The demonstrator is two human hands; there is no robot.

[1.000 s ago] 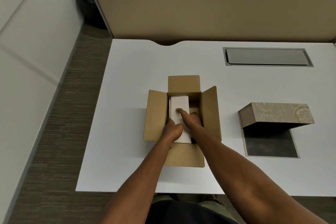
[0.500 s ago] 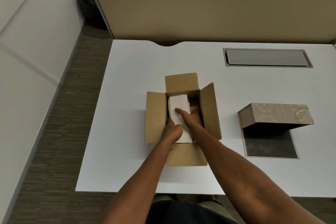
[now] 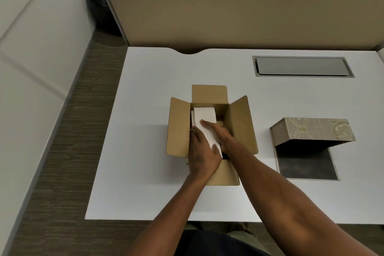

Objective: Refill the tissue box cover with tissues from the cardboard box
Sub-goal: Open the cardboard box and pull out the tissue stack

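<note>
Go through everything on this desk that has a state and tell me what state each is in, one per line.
Cardboard box: all four flaps open, resting on the desk.
Tissue stack: partly inside the box, both hands on it.
Tissue box cover: hinged open over its dark base, no tissues visible inside.
Left hand: grip closed on the stack's near end.
Right hand: grip on the stack's right side, thumb on top.
Desk hatch: lid shut.

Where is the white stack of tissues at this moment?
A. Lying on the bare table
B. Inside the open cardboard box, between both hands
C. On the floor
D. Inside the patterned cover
B: the tissue stack sits in the cardboard box, with the left hand and right hand around it.
</note>
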